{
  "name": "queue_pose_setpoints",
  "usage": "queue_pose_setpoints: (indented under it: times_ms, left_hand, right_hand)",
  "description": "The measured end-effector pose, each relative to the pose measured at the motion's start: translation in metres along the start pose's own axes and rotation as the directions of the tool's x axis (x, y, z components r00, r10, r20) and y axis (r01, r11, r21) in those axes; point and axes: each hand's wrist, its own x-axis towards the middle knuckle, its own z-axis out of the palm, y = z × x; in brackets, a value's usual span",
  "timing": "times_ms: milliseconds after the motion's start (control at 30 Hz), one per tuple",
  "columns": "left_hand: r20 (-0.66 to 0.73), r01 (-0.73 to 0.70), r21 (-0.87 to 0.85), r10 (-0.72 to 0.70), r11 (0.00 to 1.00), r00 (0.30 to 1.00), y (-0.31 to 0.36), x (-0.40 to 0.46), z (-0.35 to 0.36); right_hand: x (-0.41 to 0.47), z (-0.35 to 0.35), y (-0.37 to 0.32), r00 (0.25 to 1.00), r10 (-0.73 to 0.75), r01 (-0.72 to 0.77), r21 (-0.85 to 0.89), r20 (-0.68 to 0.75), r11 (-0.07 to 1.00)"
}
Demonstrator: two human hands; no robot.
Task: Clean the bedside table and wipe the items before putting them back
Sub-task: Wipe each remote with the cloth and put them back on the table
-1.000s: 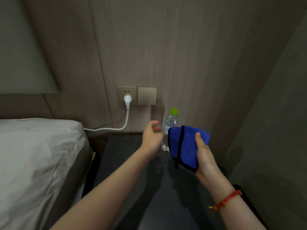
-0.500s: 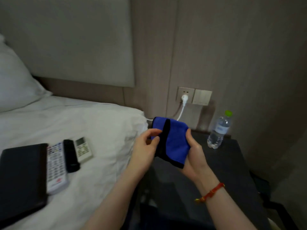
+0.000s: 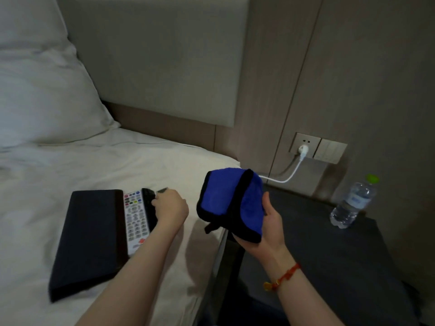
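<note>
— Two hands are in view, and yours are doing different jobs. How does the left hand (image 3: 171, 209) sit?

— Your left forearm runs up from the bottom edge and out over the bed (image 3: 94, 165). The hand is knuckles-up, fingers curled down onto the top end of the black remote (image 3: 148, 203). You seem to be gripping it, though your hand hides the fingertips, so I cannot tell how firm the grasp is.

— And the right hand (image 3: 268, 222)?

— Your right forearm angles up from the lower right, with a red bracelet (image 3: 283, 276) on the wrist. The palm faces left, thumb raised along the near side, and it holds the folded blue cloth (image 3: 231, 203) with black edging. The cloth is up in the air over the gap between the bed and the worktop (image 3: 329, 250).

— Where are the other items?

— On the bed, a black folder (image 3: 89, 238) lies flat, and the white remote (image 3: 134, 222) lies just beside its right edge, touching the black remote on its other side. Something small and grey shows beyond your left knuckles, too blurred to name. The water bottle (image 3: 353, 203) with a green cap stands upright at the back right of the dark worktop, well apart from both hands. A white plug (image 3: 303, 150) sits in the wall socket, its cable running down behind the cloth.
</note>
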Motion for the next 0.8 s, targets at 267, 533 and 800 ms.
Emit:
queue_pose_setpoints:
  times_ms: [267,533,800]
  left_hand:
    - [-0.007,0.179,0.187,-0.181,0.966,0.983,0.009,0.013,0.021]
    - [0.159,0.369,-0.162,-0.345,0.915,0.925,0.008,0.022,0.003]
    - [0.541,0.428,-0.745,0.089,0.511,0.836,0.016,-0.012,-0.046]
  right_hand:
    - [0.0,-0.001,0.001,0.995,-0.049,0.061,0.132,-0.092,0.989]
    - [-0.008,0.0,-0.003,0.987,-0.085,0.094,0.058,-0.137,0.994]
    - [-0.022,-0.004,-0.022,0.991,-0.047,0.055,0.062,-0.122,0.997]
